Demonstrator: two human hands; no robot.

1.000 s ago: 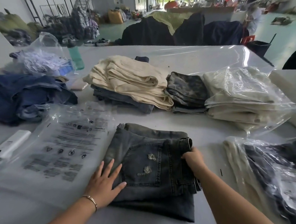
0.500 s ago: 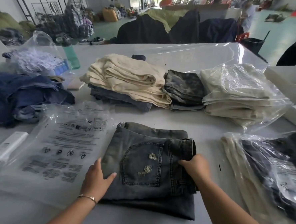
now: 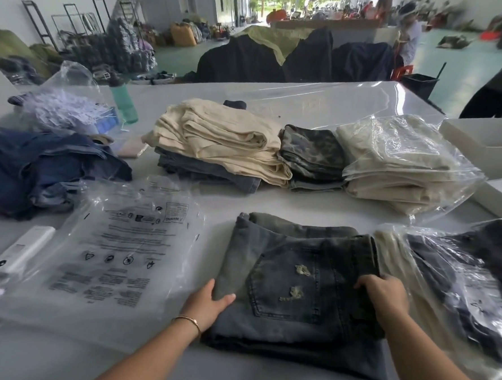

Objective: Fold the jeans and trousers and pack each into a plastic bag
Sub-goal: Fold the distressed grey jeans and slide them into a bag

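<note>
A folded pair of dark grey jeans [image 3: 294, 283] with a ripped back pocket lies on the white table [image 3: 174, 367] in front of me. My left hand [image 3: 207, 304] grips the stack's left edge, thumb on top and fingers tucked under. My right hand [image 3: 381, 294] clasps the right edge of the jeans. An empty clear plastic bag [image 3: 113, 252] printed with black warning text lies flat just left of the jeans.
Behind the jeans stand stacks of folded cream trousers [image 3: 220, 141], camouflage trousers [image 3: 310, 155] and bagged cream trousers [image 3: 401, 163]. Bagged dark clothes [image 3: 461, 282] lie at the right. Loose blue jeans [image 3: 39, 171] are heaped at the left, near a white device [image 3: 20, 249].
My left hand has slid from lying flat on the jeans to gripping their left edge. My right hand has shifted nearer me along the right edge.
</note>
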